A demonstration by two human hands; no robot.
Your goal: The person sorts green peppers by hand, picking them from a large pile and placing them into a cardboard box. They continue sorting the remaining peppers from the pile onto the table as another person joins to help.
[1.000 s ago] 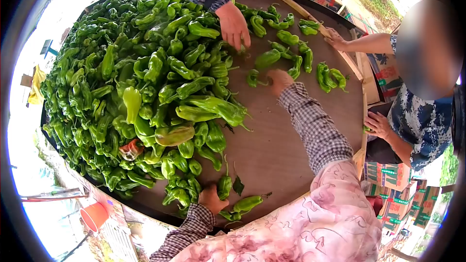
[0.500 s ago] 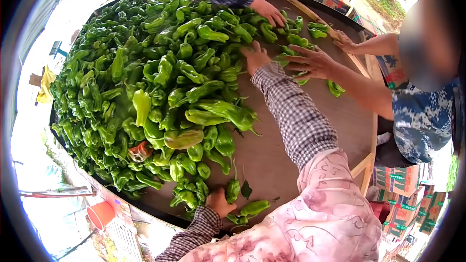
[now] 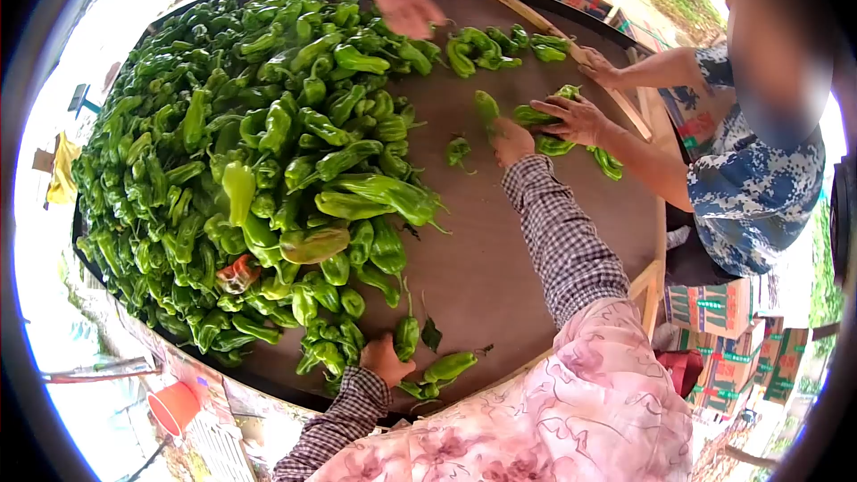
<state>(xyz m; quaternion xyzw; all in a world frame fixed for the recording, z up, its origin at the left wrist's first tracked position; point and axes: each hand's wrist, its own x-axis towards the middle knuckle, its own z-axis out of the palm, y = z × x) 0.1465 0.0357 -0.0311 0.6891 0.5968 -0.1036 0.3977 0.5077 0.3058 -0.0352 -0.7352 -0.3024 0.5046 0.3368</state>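
A large heap of green peppers (image 3: 295, 134) covers the left of the brown table (image 3: 482, 277). My left hand (image 3: 386, 360) rests closed at the heap's lower edge, beside a single pepper (image 3: 407, 337); what its fingers hold, if anything, is hidden. Out over the bare part, my right hand (image 3: 512, 141) is closed on a green pepper (image 3: 486, 111). A small pepper (image 3: 458, 152) lies to its left. Just right of my right hand, a co-worker's hand (image 3: 576, 120) covers several peppers. Near my left hand lie more peppers (image 3: 449, 366) and a dark leaf (image 3: 430, 334).
A second co-worker's hand (image 3: 406, 7) is over the far side of the heap. Wooden strips (image 3: 536, 18) run along the right edge. Beyond the table are cardboard boxes (image 3: 711, 306) and an orange bucket (image 3: 174, 408). A black rim borders the table.
My right hand has moved right and slightly down from the heap, with a pepper now in it. The far co-worker's hand has moved left, and more peppers lie apart near the co-workers.
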